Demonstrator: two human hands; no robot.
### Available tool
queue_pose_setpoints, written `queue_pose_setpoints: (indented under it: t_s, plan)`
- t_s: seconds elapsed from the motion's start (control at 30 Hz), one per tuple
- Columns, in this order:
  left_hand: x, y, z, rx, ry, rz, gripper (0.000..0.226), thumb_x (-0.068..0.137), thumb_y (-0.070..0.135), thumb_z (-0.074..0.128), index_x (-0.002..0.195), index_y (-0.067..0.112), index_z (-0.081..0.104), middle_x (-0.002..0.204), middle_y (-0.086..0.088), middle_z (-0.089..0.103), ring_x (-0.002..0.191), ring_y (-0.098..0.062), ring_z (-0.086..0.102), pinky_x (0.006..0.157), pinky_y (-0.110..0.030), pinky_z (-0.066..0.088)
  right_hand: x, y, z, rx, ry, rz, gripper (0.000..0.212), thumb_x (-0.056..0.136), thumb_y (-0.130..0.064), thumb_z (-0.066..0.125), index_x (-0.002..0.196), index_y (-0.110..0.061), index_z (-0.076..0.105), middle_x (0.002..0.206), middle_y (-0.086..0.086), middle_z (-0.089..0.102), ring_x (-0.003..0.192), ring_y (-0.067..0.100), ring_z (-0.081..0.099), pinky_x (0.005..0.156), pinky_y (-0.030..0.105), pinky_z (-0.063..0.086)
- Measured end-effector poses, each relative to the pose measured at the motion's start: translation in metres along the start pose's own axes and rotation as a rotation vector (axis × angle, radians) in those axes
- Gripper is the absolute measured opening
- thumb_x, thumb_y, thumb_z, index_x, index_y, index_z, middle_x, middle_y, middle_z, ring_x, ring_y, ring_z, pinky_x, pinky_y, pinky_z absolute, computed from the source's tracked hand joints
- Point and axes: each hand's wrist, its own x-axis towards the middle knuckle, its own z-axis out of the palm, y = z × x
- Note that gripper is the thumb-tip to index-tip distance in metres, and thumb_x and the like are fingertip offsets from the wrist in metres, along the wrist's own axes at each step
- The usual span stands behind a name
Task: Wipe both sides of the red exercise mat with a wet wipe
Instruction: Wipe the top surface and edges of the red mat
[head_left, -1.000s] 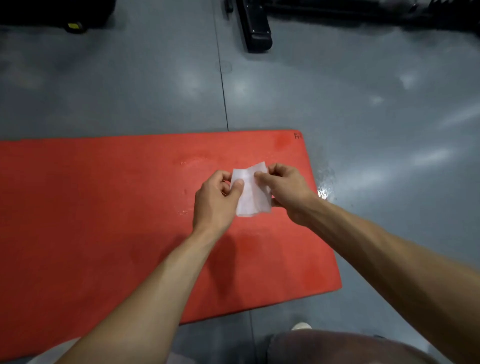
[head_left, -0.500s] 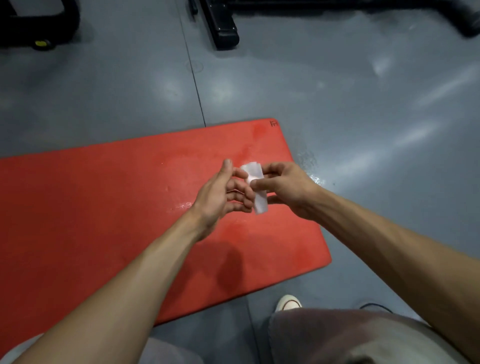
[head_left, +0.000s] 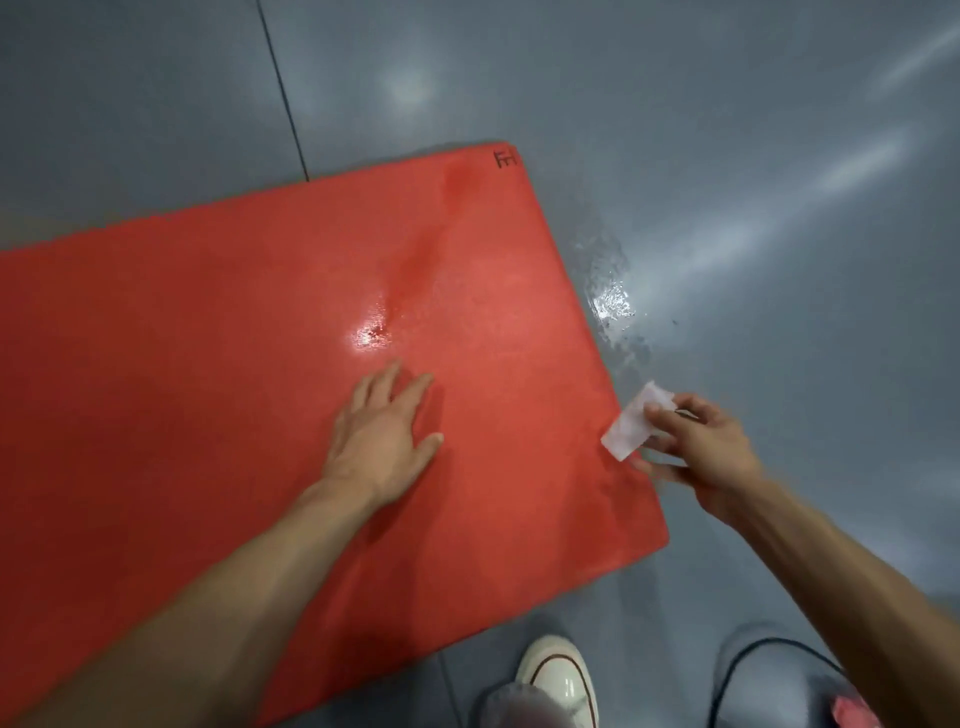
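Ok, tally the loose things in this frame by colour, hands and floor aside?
Red: 1, the flat red foam exercise mat
White: 2, the folded white wet wipe and the white canvas sneaker
Black: 1, the thin black cable
Total: 4

Left hand (head_left: 382, 439) released the wipe (head_left: 635, 427), now flat on the mat (head_left: 208, 364).

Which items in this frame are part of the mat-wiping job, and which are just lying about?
Job:
red mat
wet wipe, held by right hand
left hand, flat on the mat

Lying about:
white shoe
black cable
wet patch on floor
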Motion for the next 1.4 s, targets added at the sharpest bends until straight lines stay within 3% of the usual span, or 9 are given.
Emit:
queue_pose_setpoints:
  t_s: [0.2,0.37,0.57,0.7,0.83,1.03,1.2,1.3,1.4]
  plan:
    - [0.056,0.004,0.019,0.253,-0.066,0.008,0.104,0.088,0.073,0.057,0.160,0.043,-0.012,0.167,-0.005,-0.030,0.155,-0.032,-0.022,0.128,-0.048,-0.001,0.090,-0.046,0.010,0.053,0.145,-0.248,0.020,0.096,-0.003,0.061,0.091,-0.020,0.053,0.083,0.005,0.059,0.065,0.011,0.058,0.066,0.028,0.060]
    - [0.060,0.004,0.026,0.268,-0.054,0.005,0.103,0.091,0.072,0.053,0.158,0.041,-0.019,0.164,-0.006,-0.036,0.153,-0.033,-0.027,0.128,-0.048,-0.004,0.170,-0.099,0.077,-0.314,0.247,-0.596,0.007,0.088,-0.029,0.064,0.087,-0.024,0.060,0.072,-0.003,0.062,0.064,0.013,0.052,0.067,0.033,0.045]
    - [0.062,0.004,0.029,0.263,-0.046,0.004,0.104,0.091,0.071,0.053,0.157,0.041,-0.021,0.162,-0.005,-0.039,0.152,-0.033,-0.029,0.128,-0.049,-0.005,0.196,-0.109,0.142,-0.643,0.208,-0.919,0.019,0.100,-0.026,0.054,0.093,-0.010,0.063,0.070,0.001,0.058,0.064,0.014,0.047,0.063,0.034,0.035]
    - [0.063,0.003,0.031,0.266,-0.038,0.006,0.105,0.090,0.072,0.054,0.157,0.041,-0.021,0.162,-0.004,-0.038,0.152,-0.033,-0.029,0.128,-0.050,-0.003,0.180,-0.078,0.116,-0.863,0.164,-0.986,0.023,0.101,-0.033,0.056,0.093,-0.014,0.066,0.075,0.011,0.069,0.070,0.031,0.061,0.060,0.036,0.040]
    - [0.063,0.002,0.032,0.256,-0.032,0.008,0.106,0.090,0.071,0.055,0.158,0.041,-0.020,0.163,-0.005,-0.037,0.153,-0.034,-0.028,0.128,-0.051,-0.001,0.145,-0.042,0.076,-0.970,0.025,-1.087,0.010,0.097,-0.022,0.061,0.099,-0.017,0.070,0.098,-0.002,0.075,0.090,0.023,0.070,0.075,0.036,0.053]
    - [0.063,0.002,0.032,0.231,-0.034,0.006,0.105,0.090,0.070,0.056,0.158,0.041,-0.019,0.163,-0.004,-0.038,0.153,-0.033,-0.028,0.128,-0.051,-0.003,0.183,-0.102,0.090,-0.811,0.337,-1.005,0.025,0.097,-0.039,0.063,0.098,-0.015,0.072,0.099,0.008,0.061,0.086,0.024,0.061,0.076,0.033,0.047]
    - [0.061,0.002,0.031,0.217,-0.021,0.012,0.105,0.090,0.069,0.057,0.159,0.041,-0.016,0.164,-0.003,-0.036,0.153,-0.033,-0.027,0.128,-0.051,-0.003,0.184,-0.101,0.131,-0.776,-0.078,-0.877,0.015,0.094,-0.040,0.067,0.084,-0.028,0.065,0.087,-0.005,0.070,0.066,-0.004,0.053,0.059,0.013,0.034]
    - [0.062,0.001,0.032,0.223,-0.015,0.014,0.105,0.090,0.070,0.056,0.159,0.041,-0.016,0.164,-0.004,-0.037,0.153,-0.033,-0.028,0.128,-0.051,-0.004,0.169,-0.079,0.109,-0.787,-0.182,-0.919,0.014,0.095,-0.029,0.068,0.083,-0.034,0.062,0.092,-0.013,0.071,0.074,-0.001,0.054,0.066,0.013,0.036]
    - [0.062,0.000,0.032,0.228,-0.010,0.017,0.104,0.090,0.070,0.055,0.159,0.041,-0.018,0.163,-0.004,-0.038,0.153,-0.033,-0.029,0.127,-0.051,-0.004,0.164,-0.066,0.079,-0.924,-0.204,-0.889,0.018,0.097,-0.026,0.067,0.083,-0.016,0.059,0.082,-0.023,0.064,0.075,-0.003,0.054,0.065,0.014,0.036]
